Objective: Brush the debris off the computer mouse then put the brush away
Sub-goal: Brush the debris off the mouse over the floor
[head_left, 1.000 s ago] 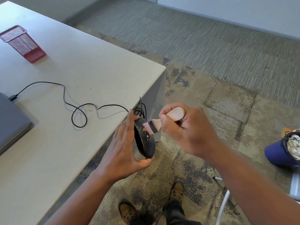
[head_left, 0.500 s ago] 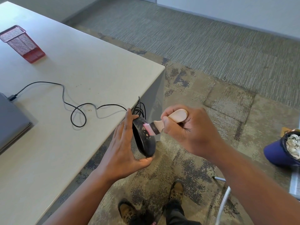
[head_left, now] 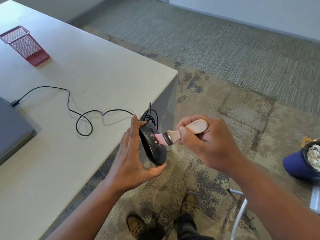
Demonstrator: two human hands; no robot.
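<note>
My left hand [head_left: 130, 155] holds a black computer mouse [head_left: 154, 151] on its side, just off the desk's front right edge, above the carpet. Pale crumbs of debris stick to the mouse's top face. My right hand [head_left: 206, 141] grips the wooden handle of a small brush [head_left: 174, 134]. Its pink bristles press against the mouse among the crumbs. The mouse's black cable [head_left: 83, 116] loops back across the desk to a plug at the left.
The beige desk [head_left: 72, 80] carries a red mesh pen holder [head_left: 26, 45] at the far left and a grey laptop [head_left: 12, 127] at the left edge. A blue bin [head_left: 301, 163] with crumpled paper stands on the carpet at the right. A metal chair leg [head_left: 240, 212] and my shoes are below.
The brush has shifted slightly along the mouse's face, its bristles still on the debris. My left hand and the mouse have hardly moved.
</note>
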